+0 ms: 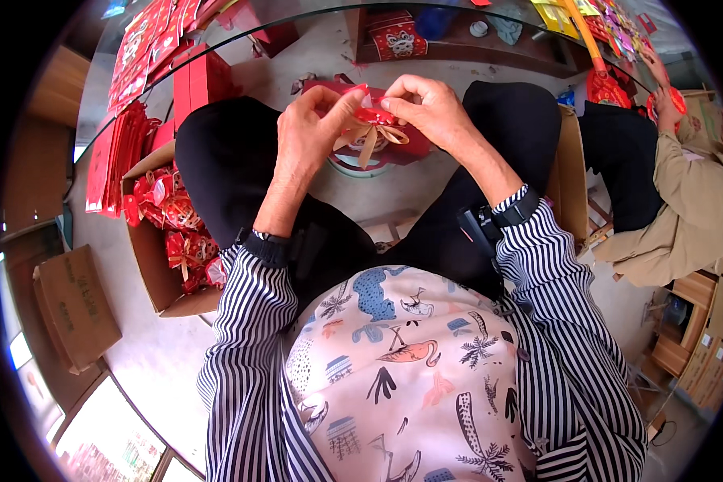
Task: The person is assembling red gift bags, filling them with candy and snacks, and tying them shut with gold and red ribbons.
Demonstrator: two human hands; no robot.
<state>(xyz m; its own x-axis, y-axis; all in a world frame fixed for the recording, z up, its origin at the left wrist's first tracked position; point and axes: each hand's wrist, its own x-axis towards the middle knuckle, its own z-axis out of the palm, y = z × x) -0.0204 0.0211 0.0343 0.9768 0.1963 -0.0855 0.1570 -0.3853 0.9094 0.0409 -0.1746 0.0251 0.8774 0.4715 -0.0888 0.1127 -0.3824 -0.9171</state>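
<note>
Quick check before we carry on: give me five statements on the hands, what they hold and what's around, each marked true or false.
1. The left hand and right hand both hold the red pouch. True.
2. Its ribbon is blue. False: the ribbon is gold.
3. The open carton on the left holds red pouches. True.
4. A co-worker is on the left. False: the co-worker is on the right.
5. The sleeves above the hands are striped. True.

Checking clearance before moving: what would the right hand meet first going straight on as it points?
The red pouch that the right hand pinches, then probably the left hand, though depth is unclear.
</note>
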